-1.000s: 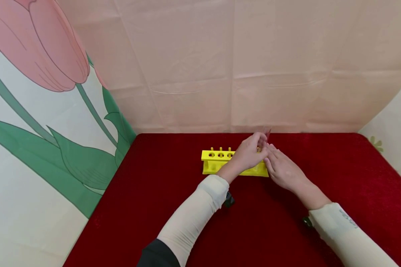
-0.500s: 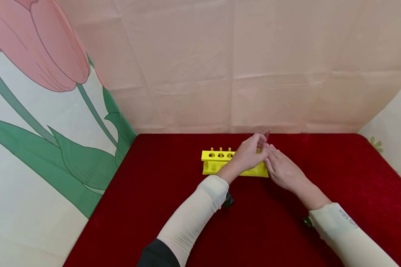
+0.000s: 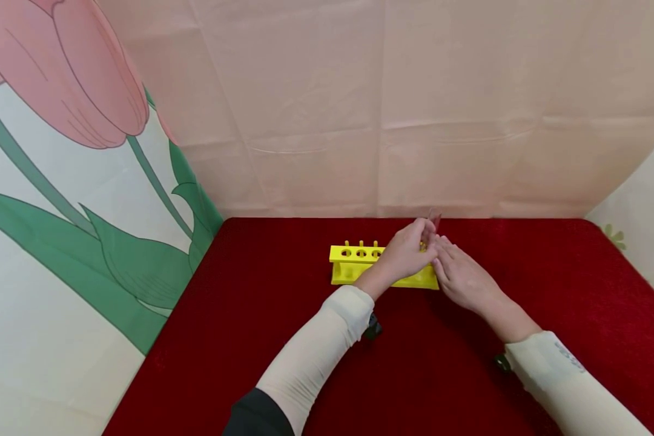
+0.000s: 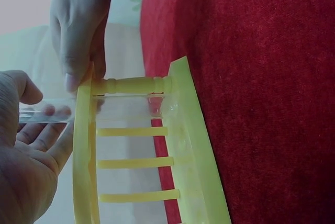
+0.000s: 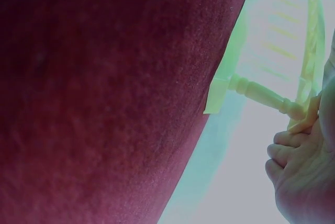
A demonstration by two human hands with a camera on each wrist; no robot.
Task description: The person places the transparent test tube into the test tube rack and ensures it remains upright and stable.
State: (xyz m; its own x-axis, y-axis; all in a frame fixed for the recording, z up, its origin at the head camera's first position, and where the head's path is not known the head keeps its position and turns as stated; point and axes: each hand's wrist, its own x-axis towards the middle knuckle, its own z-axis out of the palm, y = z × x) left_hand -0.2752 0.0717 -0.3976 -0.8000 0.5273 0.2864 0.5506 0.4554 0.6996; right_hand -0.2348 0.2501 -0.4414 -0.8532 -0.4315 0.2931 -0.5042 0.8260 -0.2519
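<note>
A yellow test tube rack (image 3: 354, 274) stands on the red-covered table. One clear test tube (image 4: 125, 108) passes through the hole nearest its right end, its lower end close to the base. My left hand (image 3: 407, 251) reaches over the rack and holds the tube's upper part, thumb on one side and fingers on the other. At the rack's right end my right hand (image 3: 469, 280) grips the corner of the top plate, as the right wrist view shows its fingers (image 5: 285, 153) bent against that corner. In the head view, the left hand hides much of the tube.
Holes (image 3: 361, 253) in the rack's left part hold no tubes, and thin yellow pegs (image 4: 133, 164) stand behind them. A red velvety cloth (image 3: 283, 339) covers the table. Right behind its back edge hangs a pinkish curtain (image 3: 316, 151); a tulip-printed curtain (image 3: 125, 254) hangs at the left.
The tube's clear upper end has shifted very slightly above the left hand. Both hands and the rack are in nearly the same place.
</note>
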